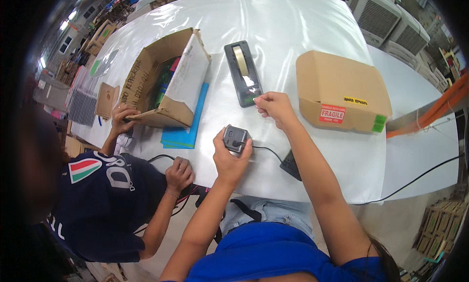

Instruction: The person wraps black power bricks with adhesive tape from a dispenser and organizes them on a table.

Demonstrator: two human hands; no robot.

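Observation:
A small dark grey boxy device (236, 139) sits in the grip of my left hand (229, 160), held just above or on the white table. A black cable (266, 149) leads from it to a black block (291, 165) partly behind my right forearm. My right hand (276, 109) is closed in a pinch at the near end of a black tape dispenser (238, 76), which carries a roll of pale tape (240, 62). A bit of green shows by the fingertips; whatever they pinch is too small to make out.
At the right lies a closed brown carton (342, 89) with red, yellow and green labels. A co-worker's hand (124, 118) holds an open carton (183, 81) at the left, beside blue folders (198, 118). The co-worker's other hand (180, 174) rests near the white table's (273, 179) edge.

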